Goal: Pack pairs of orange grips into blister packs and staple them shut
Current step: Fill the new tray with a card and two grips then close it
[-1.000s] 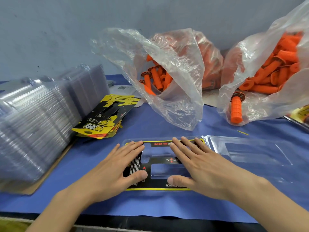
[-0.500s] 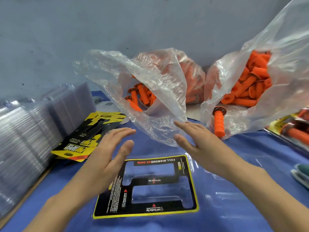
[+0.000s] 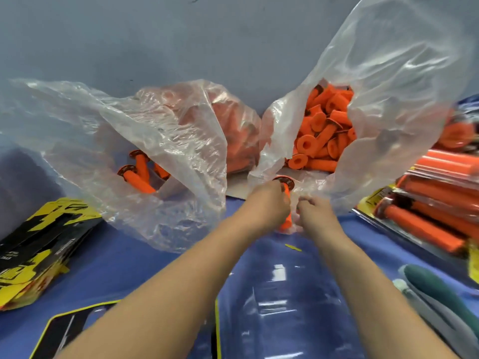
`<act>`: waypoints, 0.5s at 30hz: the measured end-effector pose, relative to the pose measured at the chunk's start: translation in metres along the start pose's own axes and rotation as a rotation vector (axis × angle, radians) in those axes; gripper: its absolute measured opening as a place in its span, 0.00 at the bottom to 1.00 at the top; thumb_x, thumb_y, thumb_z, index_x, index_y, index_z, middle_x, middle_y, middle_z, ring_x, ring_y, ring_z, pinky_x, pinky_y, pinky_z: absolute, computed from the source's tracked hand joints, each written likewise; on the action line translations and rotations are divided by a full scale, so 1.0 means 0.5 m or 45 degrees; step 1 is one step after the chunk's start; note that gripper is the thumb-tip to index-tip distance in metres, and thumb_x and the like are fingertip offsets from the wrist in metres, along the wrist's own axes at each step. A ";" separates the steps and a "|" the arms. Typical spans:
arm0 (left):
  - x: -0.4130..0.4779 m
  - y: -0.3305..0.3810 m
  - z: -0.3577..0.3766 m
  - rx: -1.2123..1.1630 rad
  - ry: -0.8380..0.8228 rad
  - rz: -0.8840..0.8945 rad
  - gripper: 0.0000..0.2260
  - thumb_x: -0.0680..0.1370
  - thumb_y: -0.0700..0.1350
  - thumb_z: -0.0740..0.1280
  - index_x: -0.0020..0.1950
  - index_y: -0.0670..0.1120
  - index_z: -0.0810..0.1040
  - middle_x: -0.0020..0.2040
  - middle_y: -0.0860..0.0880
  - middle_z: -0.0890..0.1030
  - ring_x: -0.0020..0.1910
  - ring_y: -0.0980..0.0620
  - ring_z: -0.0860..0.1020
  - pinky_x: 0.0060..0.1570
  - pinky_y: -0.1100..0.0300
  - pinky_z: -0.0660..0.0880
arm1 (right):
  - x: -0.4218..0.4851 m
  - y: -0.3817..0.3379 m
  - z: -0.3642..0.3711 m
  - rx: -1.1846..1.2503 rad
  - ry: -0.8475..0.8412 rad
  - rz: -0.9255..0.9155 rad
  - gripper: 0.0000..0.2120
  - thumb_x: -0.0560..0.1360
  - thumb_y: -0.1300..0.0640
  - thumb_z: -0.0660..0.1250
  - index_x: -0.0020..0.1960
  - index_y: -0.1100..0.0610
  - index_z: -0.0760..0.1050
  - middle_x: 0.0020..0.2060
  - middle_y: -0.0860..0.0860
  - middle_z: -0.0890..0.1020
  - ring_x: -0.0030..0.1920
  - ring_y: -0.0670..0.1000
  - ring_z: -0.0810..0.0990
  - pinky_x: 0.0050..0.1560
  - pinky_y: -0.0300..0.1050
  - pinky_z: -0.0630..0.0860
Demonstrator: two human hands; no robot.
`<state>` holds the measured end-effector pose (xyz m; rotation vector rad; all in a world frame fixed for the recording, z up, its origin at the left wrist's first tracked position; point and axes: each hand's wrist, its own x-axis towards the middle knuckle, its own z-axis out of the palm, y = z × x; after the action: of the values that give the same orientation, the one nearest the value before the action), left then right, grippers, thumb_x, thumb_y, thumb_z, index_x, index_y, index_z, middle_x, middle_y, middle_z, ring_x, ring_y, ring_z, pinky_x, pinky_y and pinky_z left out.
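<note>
An orange grip (image 3: pixel 286 222) with a dark flange lies at the mouth of the right plastic bag (image 3: pixel 388 104), which holds several more orange grips (image 3: pixel 321 130). My left hand (image 3: pixel 267 203) grips this grip near its flanged end. Just to its right, my right hand (image 3: pixel 315 212) has its fingers curled at the bag's lower edge and seems to pinch the plastic. An open clear blister pack (image 3: pixel 274 301) lies on the blue table between my forearms. Its black and yellow card (image 3: pixel 64 330) shows at the lower left.
A second bag (image 3: pixel 124 141) with a few orange grips (image 3: pixel 138 181) lies at the left. Printed cards (image 3: pixel 39 252) are stacked at the far left. Filled packs (image 3: pixel 435 224) pile up at the right, with a teal-handled tool (image 3: pixel 440 288) below them.
Both hands lifted off the card in the blister pack and reached forward to the right bag. The left hand took hold of the loose orange grip there.
</note>
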<state>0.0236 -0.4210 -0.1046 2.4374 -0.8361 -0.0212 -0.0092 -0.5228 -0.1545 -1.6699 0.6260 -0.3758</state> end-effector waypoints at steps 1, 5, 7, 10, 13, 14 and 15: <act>0.023 0.012 0.015 0.065 -0.021 -0.036 0.08 0.79 0.37 0.59 0.43 0.44 0.74 0.47 0.41 0.79 0.54 0.38 0.78 0.44 0.55 0.69 | 0.006 0.001 0.000 0.043 -0.003 0.021 0.14 0.77 0.64 0.54 0.36 0.50 0.65 0.38 0.50 0.71 0.48 0.54 0.71 0.46 0.48 0.73; 0.102 0.042 0.065 0.361 -0.065 -0.154 0.11 0.80 0.37 0.60 0.61 0.39 0.76 0.62 0.39 0.78 0.62 0.41 0.77 0.58 0.54 0.73 | 0.020 0.008 -0.007 0.191 0.012 0.092 0.12 0.75 0.66 0.53 0.44 0.52 0.72 0.47 0.56 0.77 0.50 0.57 0.76 0.53 0.55 0.77; 0.128 0.043 0.087 0.444 -0.129 -0.198 0.12 0.81 0.39 0.60 0.63 0.40 0.76 0.64 0.40 0.77 0.64 0.41 0.75 0.62 0.52 0.72 | 0.023 0.017 -0.012 0.293 0.037 0.139 0.13 0.75 0.66 0.54 0.48 0.53 0.74 0.45 0.55 0.78 0.48 0.58 0.77 0.46 0.52 0.79; 0.143 0.042 0.110 0.584 -0.202 -0.269 0.15 0.81 0.40 0.60 0.67 0.41 0.74 0.68 0.40 0.73 0.68 0.40 0.72 0.65 0.47 0.72 | 0.025 0.029 -0.021 0.369 0.062 0.189 0.13 0.74 0.65 0.55 0.42 0.52 0.74 0.37 0.54 0.77 0.41 0.56 0.74 0.46 0.53 0.75; 0.142 0.032 0.122 0.655 -0.181 -0.335 0.17 0.80 0.40 0.62 0.69 0.41 0.71 0.70 0.42 0.72 0.70 0.41 0.70 0.66 0.49 0.70 | 0.023 0.024 -0.024 0.369 0.067 0.199 0.11 0.75 0.65 0.54 0.39 0.55 0.72 0.41 0.59 0.78 0.43 0.59 0.77 0.50 0.60 0.78; 0.138 0.029 0.120 0.610 -0.166 -0.364 0.17 0.79 0.40 0.64 0.68 0.42 0.71 0.69 0.42 0.72 0.69 0.41 0.71 0.64 0.51 0.70 | 0.021 0.021 -0.024 0.379 0.065 0.185 0.11 0.76 0.64 0.55 0.39 0.55 0.71 0.42 0.60 0.78 0.44 0.59 0.77 0.49 0.59 0.77; 0.134 0.028 0.112 0.527 -0.134 -0.364 0.16 0.79 0.41 0.65 0.66 0.42 0.72 0.67 0.42 0.74 0.67 0.41 0.72 0.61 0.53 0.72 | 0.017 0.019 -0.025 0.392 0.076 0.154 0.10 0.76 0.63 0.56 0.38 0.56 0.72 0.41 0.58 0.78 0.43 0.58 0.77 0.46 0.56 0.75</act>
<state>0.0589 -0.4964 -0.1339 2.9529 -0.5703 -0.0915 -0.0113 -0.5391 -0.1624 -1.3254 0.6735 -0.4135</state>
